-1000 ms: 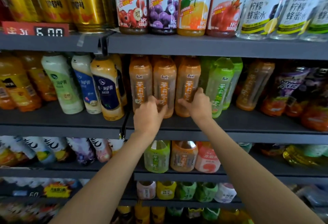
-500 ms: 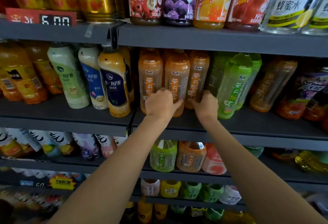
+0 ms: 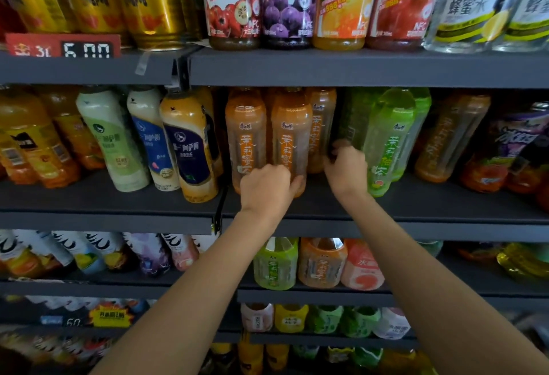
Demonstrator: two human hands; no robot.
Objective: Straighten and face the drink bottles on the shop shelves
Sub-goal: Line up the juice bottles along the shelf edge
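Dark grey shelves [image 3: 386,68] with a matte finish hold rows of clear plastic bottles. On the middle shelf stand three orange tea bottles with ribbed, waisted bodies and orange vertical labels in white Chinese script under a small red logo. The left hand [image 3: 266,187] curls round the foot of the middle orange bottle [image 3: 292,140], thumb on its right side, fingers hidden behind the hand. That bottle stands upright with its label facing out, touching the left orange bottle [image 3: 246,137] and overlapping the right orange bottle [image 3: 322,125], which sits further back. The right hand [image 3: 346,168] is curled in the gap between that rear bottle and a green tea bottle [image 3: 386,143]; whether it grips anything I cannot tell, since the fingertips are blurred. The green bottle has the same shape, a green label and leans slightly. To the left are smooth opaque milk-tea bottles [image 3: 184,143] in cream and navy, tilted. Above stand glossy gold cans [image 3: 148,3] with dark characters, juice bottles [image 3: 288,3] picturing fruit and marked "NFC", and clear lemon-honey water bottles [image 3: 472,6]. A red price tag [image 3: 62,46] reads "6.00". Lower shelves carry shorter green, orange and pink bottles.
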